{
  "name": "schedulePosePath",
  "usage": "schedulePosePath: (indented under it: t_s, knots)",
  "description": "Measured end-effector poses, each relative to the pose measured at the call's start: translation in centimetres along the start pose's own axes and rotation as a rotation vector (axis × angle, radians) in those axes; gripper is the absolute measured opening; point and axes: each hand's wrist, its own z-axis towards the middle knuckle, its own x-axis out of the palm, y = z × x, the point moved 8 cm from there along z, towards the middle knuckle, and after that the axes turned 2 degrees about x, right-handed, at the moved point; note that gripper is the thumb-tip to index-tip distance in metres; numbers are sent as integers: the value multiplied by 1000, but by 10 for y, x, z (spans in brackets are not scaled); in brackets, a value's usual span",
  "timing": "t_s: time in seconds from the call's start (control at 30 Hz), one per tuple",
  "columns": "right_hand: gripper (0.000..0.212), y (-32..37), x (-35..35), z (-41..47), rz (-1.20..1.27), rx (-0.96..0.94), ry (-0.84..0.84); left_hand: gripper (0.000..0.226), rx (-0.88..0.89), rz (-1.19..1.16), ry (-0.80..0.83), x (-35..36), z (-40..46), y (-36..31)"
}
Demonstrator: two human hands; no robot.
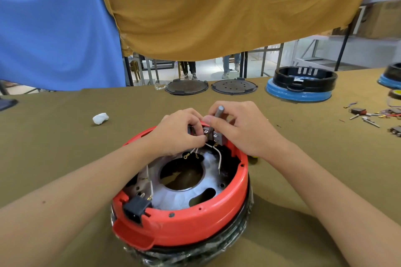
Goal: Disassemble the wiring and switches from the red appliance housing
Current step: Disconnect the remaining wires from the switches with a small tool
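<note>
The red appliance housing (184,219) sits upside down at the centre of the worktop (65,147), its switches (213,135) at 12 o'clock on the rim. The left hand (180,130) pinches the white wires (195,150) beside them; the right hand (240,128) grips a grey tool (218,115) on the terminals. A slip could likely snap a terminal or tear a wire, since both grips crowd 1 small spot.

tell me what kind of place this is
Probably a workshop or repair bench: an opened red appliance housing on a cloth-covered table, another blue and black housing behind, loose switches and terminals at right.
</note>
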Motion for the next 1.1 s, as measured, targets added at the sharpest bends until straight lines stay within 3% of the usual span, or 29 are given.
schedulePosePath:
  t_s: [0.47,0.83,1.1]
  knots:
    - [21,-15,-2,2,166,167,-113,20,-1,20,-13,-1,-1,-1]
    - [23,4,2,-1,-66,24,-38,13,-1,-9,-13,1,1,1]
    - [22,-3,1,1,-12,99,-70,15,10,-7,-5,1,1,0]
